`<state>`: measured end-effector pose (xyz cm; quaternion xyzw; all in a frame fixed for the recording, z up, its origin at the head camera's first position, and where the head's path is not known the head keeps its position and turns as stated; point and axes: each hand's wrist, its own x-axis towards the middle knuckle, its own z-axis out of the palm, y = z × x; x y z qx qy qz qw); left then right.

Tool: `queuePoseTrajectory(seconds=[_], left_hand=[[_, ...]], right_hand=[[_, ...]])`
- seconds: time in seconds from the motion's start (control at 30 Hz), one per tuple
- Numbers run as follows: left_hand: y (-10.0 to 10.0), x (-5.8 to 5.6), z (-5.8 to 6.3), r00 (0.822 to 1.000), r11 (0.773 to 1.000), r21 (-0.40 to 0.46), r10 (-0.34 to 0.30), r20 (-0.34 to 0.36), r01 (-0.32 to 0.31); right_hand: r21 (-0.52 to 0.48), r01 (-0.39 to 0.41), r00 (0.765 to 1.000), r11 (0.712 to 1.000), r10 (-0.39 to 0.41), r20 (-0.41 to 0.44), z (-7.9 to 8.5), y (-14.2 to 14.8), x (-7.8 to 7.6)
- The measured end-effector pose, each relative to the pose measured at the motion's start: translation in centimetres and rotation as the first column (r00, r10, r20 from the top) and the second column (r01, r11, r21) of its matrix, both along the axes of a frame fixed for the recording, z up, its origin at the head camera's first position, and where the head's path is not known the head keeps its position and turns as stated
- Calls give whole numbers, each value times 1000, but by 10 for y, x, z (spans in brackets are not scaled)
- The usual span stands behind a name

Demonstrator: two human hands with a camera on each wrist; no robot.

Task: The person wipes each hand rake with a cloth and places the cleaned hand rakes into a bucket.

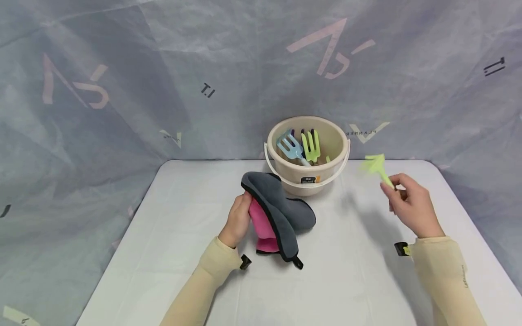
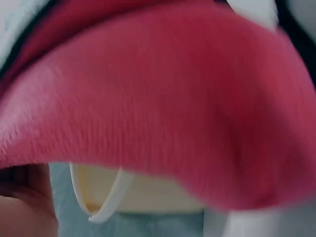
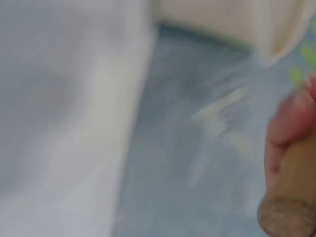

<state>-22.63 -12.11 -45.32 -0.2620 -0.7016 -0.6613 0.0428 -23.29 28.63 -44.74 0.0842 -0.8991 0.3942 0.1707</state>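
Note:
My left hand (image 1: 236,222) grips the edge of a folded cleaning cloth (image 1: 272,206), grey on one side and pink on the other, with black trim and a hanging loop. Its pink face (image 2: 148,108) fills most of the left wrist view. Over the table's right side, my right hand (image 1: 413,206) holds a small light-green hand rake (image 1: 376,164), its head pointing up and to the left. In the right wrist view the rake's wooden handle (image 3: 291,202) sticks out below the curled fingers (image 3: 291,121); that view is blurred.
At the table's back edge stands a beige bucket (image 1: 302,181) with a white handle lowered across its front. Inside lean a light-blue fork (image 1: 291,147), a green fork (image 1: 311,146) and some dark tips. A grey printed sheet (image 1: 228,68) hangs behind the white table (image 1: 183,253).

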Motion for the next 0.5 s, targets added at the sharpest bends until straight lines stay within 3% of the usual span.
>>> queuePoseTrajectory(seconds=[0.1,0.23,0.37,0.5], left_hand=[[2,3,4,989,987,144,-83,126,65],[8,8,6,955,945,298,-201,219,131],[13,15,5,927,924,351,-259,271,155],[18,20,4,901,917,359,-295,317,174]], right_hand=[[-110,-47,993,993,35,-112,22,-23,6],[-130,-189,958,973,154,-242,39,-55,12],[-92,-320,906,943,276,-320,38,-86,18],[-6,-439,852,899,414,-322,23,-113,20]])
